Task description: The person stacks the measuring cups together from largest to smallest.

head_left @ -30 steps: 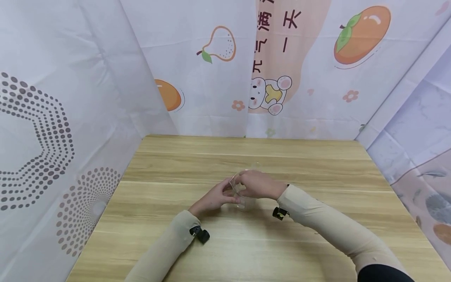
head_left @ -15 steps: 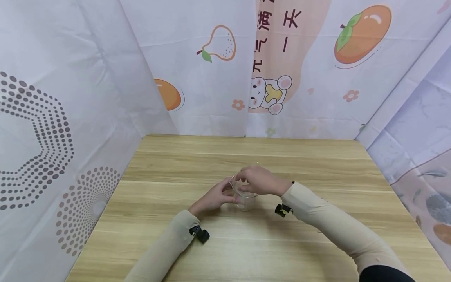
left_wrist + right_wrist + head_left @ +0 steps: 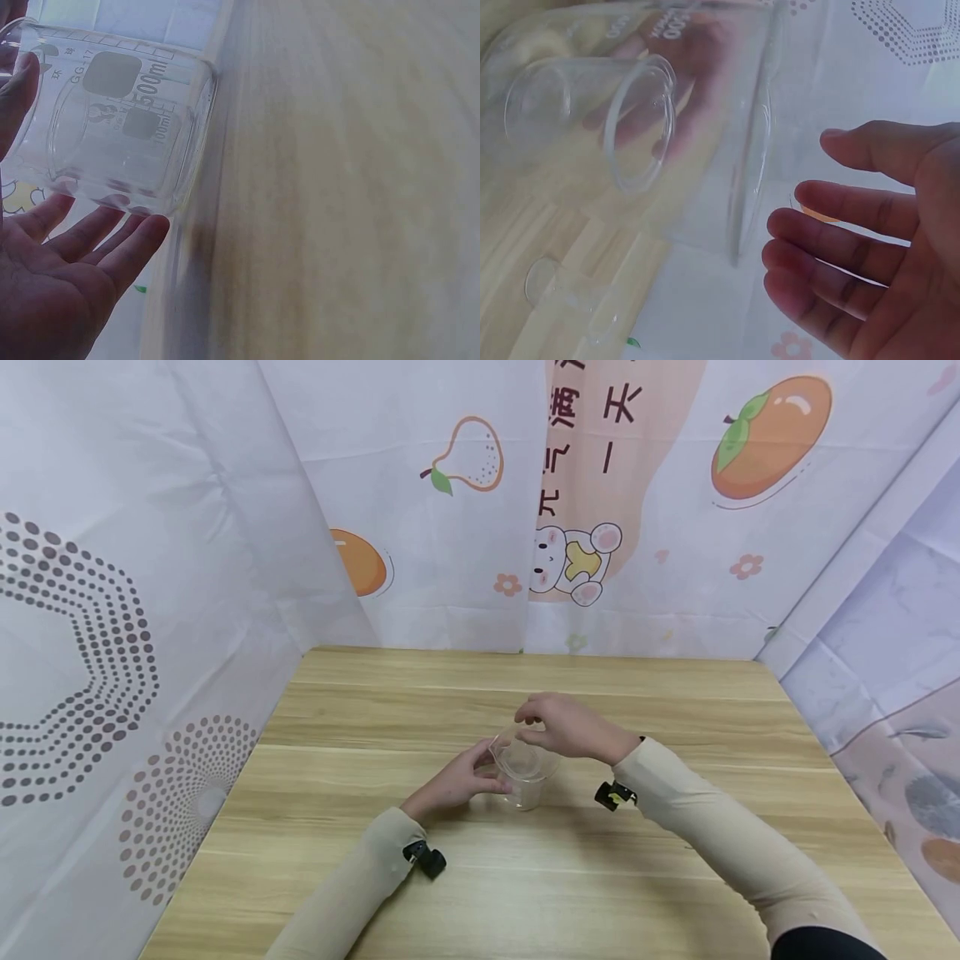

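My left hand grips a large clear glass beaker marked 500ml, thumb on one side and fingers on the other. It stands upright on the wooden table. Inside it sits a smaller glass beaker, with a 100ml marking visible through the wall in the left wrist view. Above and just outside the large rim is my right hand, holding nothing, its fingers loosely bent and thumb apart. In the right wrist view, those fingertips are a short way off the rim.
Another small clear glass vessel stands on the table beyond the large beaker, hidden behind my right hand in the head view. Printed curtains close in the table at the back and both sides.
My right hand has risen out of the large beaker's mouth and moved up and to the right, uncovering the small beaker inside. The left hand keeps its grip in place.
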{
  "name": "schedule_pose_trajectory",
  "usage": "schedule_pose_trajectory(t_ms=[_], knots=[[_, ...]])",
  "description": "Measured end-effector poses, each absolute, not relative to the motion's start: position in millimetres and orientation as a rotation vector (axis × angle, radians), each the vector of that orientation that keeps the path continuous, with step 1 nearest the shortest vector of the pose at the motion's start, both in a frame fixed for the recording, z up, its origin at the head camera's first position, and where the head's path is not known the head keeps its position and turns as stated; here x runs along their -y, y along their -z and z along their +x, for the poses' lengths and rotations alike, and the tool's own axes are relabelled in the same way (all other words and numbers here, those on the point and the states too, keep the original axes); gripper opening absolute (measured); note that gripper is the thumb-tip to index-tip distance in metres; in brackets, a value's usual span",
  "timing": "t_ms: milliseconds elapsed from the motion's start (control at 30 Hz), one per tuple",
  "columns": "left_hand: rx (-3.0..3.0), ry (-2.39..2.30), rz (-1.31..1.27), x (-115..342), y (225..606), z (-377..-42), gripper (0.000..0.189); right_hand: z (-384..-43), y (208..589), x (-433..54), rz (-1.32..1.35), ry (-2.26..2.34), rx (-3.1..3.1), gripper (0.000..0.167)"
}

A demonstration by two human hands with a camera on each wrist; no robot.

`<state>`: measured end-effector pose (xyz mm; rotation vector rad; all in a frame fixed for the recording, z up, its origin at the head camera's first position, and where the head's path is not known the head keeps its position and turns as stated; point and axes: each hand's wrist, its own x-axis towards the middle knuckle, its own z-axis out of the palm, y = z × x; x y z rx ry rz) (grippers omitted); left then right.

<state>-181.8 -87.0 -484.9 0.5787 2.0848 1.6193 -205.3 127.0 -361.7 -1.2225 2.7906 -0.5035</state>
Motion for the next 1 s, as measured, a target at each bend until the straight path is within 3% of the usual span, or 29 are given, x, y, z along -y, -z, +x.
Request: schedule_pose_trajectory(t_ms=[1000], knots=[[-2.083,-1.628,0.548,86.5,483.4,-181.2,0.075,-225.3,361.9,-146.5,-0.982,0.534,-2.925,0.019]])
